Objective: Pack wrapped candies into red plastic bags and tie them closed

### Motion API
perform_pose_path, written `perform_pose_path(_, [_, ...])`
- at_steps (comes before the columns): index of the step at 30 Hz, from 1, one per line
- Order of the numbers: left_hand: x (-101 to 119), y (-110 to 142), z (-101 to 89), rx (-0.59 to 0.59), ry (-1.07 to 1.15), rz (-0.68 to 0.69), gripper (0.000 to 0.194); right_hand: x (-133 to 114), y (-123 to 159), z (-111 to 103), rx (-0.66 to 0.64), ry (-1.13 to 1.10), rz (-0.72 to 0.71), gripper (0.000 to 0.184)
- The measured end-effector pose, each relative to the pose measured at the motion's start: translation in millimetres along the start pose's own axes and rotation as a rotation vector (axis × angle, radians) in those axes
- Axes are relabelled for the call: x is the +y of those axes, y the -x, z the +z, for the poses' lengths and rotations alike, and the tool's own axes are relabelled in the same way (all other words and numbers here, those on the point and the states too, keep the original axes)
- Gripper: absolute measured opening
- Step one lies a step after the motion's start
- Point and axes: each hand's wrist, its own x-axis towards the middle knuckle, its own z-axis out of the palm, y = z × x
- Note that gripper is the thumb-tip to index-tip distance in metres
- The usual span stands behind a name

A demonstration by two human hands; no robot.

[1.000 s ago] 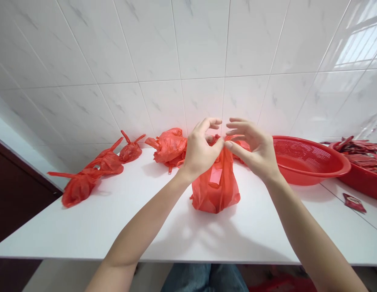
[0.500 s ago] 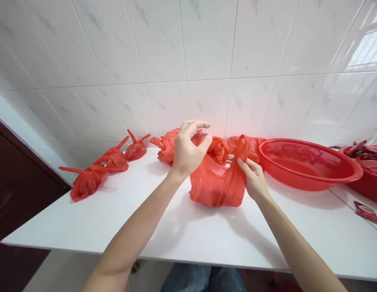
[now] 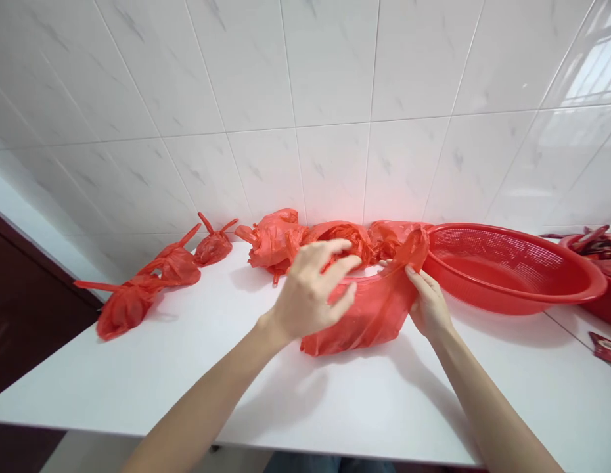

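The right hand [image 3: 430, 304] pinches the red plastic bag [image 3: 364, 322] between narrow fingers, holding its edge up, while the left hand [image 3: 310, 292] hovers open, fingers wide, toward the counter [image 3: 226, 276] back edge.

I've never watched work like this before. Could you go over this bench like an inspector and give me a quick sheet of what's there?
Surface: white countertop against a white tiled wall.
Job's things: slack red plastic bag lying on the countertop, its rim stretched open.
Clutter: three knotted red bags at left, bunched red bags behind, red mesh basket, red basin holding red sachets, loose red sachet.
Grippers: bare right hand pinches the bag's rim; bare left hand is open, fingers spread over the bag.
Cables: nothing seen.
Surroundings: dark panel at lower left.
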Motion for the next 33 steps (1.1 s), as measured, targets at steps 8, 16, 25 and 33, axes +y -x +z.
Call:
perform_pose_path(8, [-23, -9, 35.5, -0.633, 0.119, -0.113, 0.021, 2, 7, -6, -0.119, 0.126, -0.077, 0.042])
perform_pose_path(16, [-36, -6, 3.0, -0.220, 0.157, -0.107, 0.025, 9, 11, -5, -0.087, 0.286, -0.112, 0.033])
perform_pose_path(25, [-53, 50, -20.0, 0.298, 0.197, -0.546, 0.069, 11, 12, 0, -0.056, 0.255, -0.109, 0.036])
perform_pose_path(33, [-58, 45, -18.0, 0.000, 0.644, -0.783, 0.045, 8, 11, -1, -0.145, 0.311, -0.088, 0.035])
